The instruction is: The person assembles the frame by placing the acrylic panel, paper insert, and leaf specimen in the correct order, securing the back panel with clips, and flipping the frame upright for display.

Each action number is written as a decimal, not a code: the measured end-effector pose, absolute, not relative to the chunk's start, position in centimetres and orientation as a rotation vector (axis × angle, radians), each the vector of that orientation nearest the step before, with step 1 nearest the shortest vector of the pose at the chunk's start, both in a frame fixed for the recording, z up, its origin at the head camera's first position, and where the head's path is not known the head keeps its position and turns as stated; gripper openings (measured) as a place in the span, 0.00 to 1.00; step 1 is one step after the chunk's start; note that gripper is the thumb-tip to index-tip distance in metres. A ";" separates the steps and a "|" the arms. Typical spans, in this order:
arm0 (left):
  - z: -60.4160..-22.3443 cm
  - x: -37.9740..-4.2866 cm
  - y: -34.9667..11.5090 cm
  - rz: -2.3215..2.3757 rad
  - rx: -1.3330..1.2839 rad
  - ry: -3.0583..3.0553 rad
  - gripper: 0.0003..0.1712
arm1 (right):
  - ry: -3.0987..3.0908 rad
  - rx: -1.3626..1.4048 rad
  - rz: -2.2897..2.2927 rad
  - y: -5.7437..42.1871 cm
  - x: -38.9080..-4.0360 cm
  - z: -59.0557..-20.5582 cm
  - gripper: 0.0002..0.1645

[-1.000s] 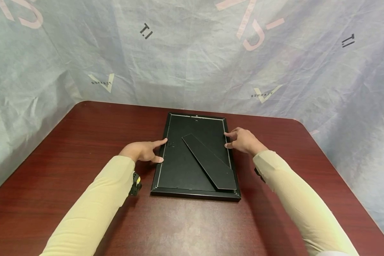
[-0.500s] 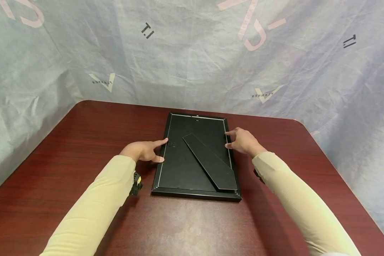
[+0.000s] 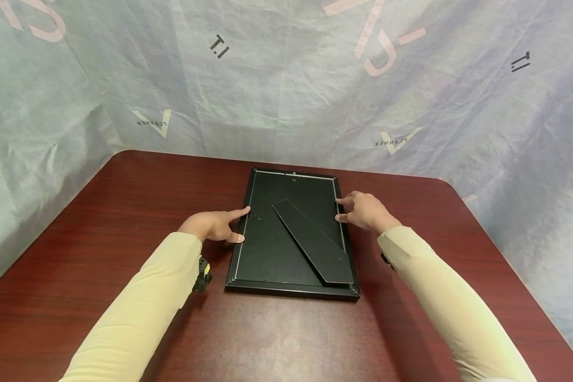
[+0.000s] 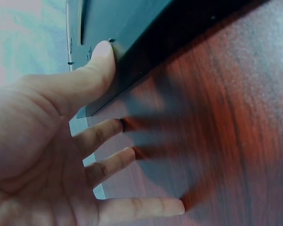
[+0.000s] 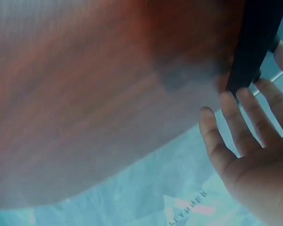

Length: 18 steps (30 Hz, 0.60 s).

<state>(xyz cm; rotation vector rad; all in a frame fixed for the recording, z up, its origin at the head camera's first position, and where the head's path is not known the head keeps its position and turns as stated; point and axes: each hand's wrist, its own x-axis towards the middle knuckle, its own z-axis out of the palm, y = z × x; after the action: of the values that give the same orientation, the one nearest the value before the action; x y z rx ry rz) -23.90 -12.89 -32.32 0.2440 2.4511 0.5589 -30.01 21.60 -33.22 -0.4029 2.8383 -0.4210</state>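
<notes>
A black picture frame (image 3: 286, 233) lies on the table with its backing board up. Its easel stand (image 3: 315, 244) slants across the board toward the near right corner. At the frame's left side is my left hand (image 3: 212, 225); thumb and index finger touch the rim. In the left wrist view the thumb (image 4: 101, 59) rests on the rim and the other visible fingers stretch down to the tabletop. On the opposite side my right hand (image 3: 363, 211) touches the rim with thumb and index finger. The right wrist view has its fingers (image 5: 228, 117) fairly straight alongside the frame.
The reddish-brown wooden table (image 3: 124, 223) has rounded far corners. A pale printed cloth (image 3: 277, 79) hangs behind it and along both sides. Dark wrist devices (image 3: 202, 274) sit at the sleeve cuffs.
</notes>
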 end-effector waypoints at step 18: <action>-32.3 -24.0 -12.9 0.552 0.248 2.443 0.48 | 2.831 -0.523 -0.160 21.2 -30.7 -32.3 0.33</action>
<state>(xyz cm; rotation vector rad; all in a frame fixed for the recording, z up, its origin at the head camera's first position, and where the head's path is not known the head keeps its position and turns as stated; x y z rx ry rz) -24.04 -12.93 -32.32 0.2477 2.4427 0.5518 -30.71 21.20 -32.32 -0.5227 2.8314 -0.1603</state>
